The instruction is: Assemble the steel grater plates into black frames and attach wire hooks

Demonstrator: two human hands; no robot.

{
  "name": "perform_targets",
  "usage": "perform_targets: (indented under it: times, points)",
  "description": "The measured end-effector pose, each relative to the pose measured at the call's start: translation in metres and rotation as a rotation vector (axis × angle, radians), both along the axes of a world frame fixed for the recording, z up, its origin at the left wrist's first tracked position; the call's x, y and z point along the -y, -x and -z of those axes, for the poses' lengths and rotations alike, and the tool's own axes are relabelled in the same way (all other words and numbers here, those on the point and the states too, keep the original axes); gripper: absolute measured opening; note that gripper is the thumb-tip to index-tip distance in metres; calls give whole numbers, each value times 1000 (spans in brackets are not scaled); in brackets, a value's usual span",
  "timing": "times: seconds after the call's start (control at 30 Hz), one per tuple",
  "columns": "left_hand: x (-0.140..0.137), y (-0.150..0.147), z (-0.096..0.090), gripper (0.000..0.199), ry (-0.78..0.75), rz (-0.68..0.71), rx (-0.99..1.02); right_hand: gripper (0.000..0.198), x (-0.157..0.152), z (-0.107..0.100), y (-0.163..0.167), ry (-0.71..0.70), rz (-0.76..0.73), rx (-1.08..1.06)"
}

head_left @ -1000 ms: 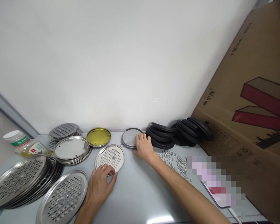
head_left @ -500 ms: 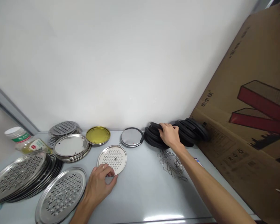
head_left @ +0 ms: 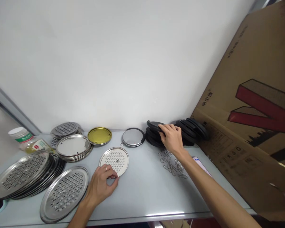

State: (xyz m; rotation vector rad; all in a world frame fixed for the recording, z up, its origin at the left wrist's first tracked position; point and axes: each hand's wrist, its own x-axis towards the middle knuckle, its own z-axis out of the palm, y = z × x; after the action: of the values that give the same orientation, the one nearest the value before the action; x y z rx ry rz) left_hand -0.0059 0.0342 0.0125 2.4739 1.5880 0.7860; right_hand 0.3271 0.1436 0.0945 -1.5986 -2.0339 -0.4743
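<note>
Gripping the right edge of a black disc (head_left: 154,124), the right hand (head_left: 172,137) has its thumb and fingers closed on the rim. That disc is tilted at the top of a black stack (head_left: 152,138) near the wall (head_left: 123,69); whether it is clear of the stack cannot be told. The left hand (head_left: 102,183) pinches the near edge of a small perforated disc (head_left: 118,157) at the middle of the tabletop (head_left: 142,190).

Just behind that, near the wall, lies a grey disc (head_left: 133,136) partly edged in black. Farther left come a yellow disc (head_left: 99,135), a pile of plain silver discs (head_left: 73,145) and a heap of perforated discs (head_left: 64,129). A large perforated disc (head_left: 66,193) lies beside the left forearm, with a stack of large discs (head_left: 21,172) left of it and a white-lidded jar (head_left: 23,136) behind.

On the other side, metal rings and clips (head_left: 174,167) are scattered near the right forearm, which partly hides a phone (head_left: 201,163). More black discs (head_left: 196,128) lean beside a printed cardboard box (head_left: 228,129).
</note>
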Motion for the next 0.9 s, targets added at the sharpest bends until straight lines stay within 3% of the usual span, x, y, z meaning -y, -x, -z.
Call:
perform_targets:
  times: [0.27, 0.43, 0.53, 0.6, 0.73, 0.8, 0.9]
  points:
    - [23, -8, 5, 23, -40, 108, 77, 29, -21, 27, -10, 61, 81, 16]
    - [42, -18, -1, 32, -1, 138, 77, 40, -16, 21, -3, 78, 94, -1]
    - [49, -20, -6, 31, 18, 152, 47, 50, 3, 17, 13, 73, 54, -17]
    - [50, -18, -7, 33, 27, 163, 28, 52, 26, 19, 31, 96, -70, -58]
    - [46, -9, -11, 37, 27, 174, 6, 51, 80, 40, 71, 340, -486, -138]
    - [43, -6, -14, 39, 40, 197, -7, 56, 102, 54, 84, 458, -570, -184]
    - [43, -6, -18, 42, 84, 233, -25, 66, 120, 68, 89, 533, -583, -208]
